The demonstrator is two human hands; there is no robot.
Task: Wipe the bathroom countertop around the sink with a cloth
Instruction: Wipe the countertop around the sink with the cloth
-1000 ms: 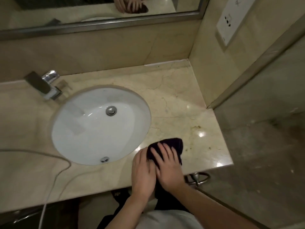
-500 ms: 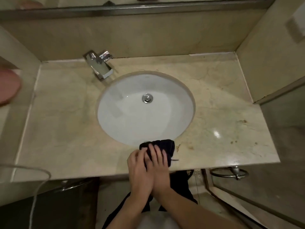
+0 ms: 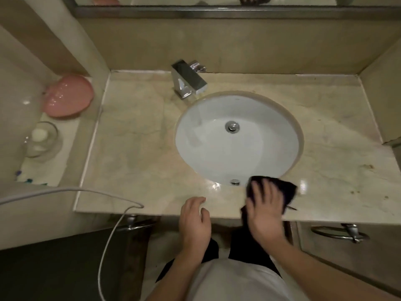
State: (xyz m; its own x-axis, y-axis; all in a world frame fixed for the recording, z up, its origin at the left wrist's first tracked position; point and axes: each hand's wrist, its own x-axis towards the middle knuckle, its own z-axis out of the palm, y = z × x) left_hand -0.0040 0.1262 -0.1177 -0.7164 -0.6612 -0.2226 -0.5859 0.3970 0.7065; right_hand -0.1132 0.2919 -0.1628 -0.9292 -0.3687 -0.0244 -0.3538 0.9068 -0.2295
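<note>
Beige marble countertop [image 3: 134, 148] is bearing our left hand [image 3: 195, 218] at its front edge, fingers loosely curled and holding nothing. By the front rim of the white oval sink [image 3: 206, 148], we are pressing our right hand [image 3: 264, 209], fingers spread, flat on the dark cloth [image 3: 288, 192].

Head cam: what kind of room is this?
A bathroom, at the vanity. A white oval sink is set into a marble countertop, a chrome faucet stands behind the basin, and a framed mirror runs along the wall above.
</note>
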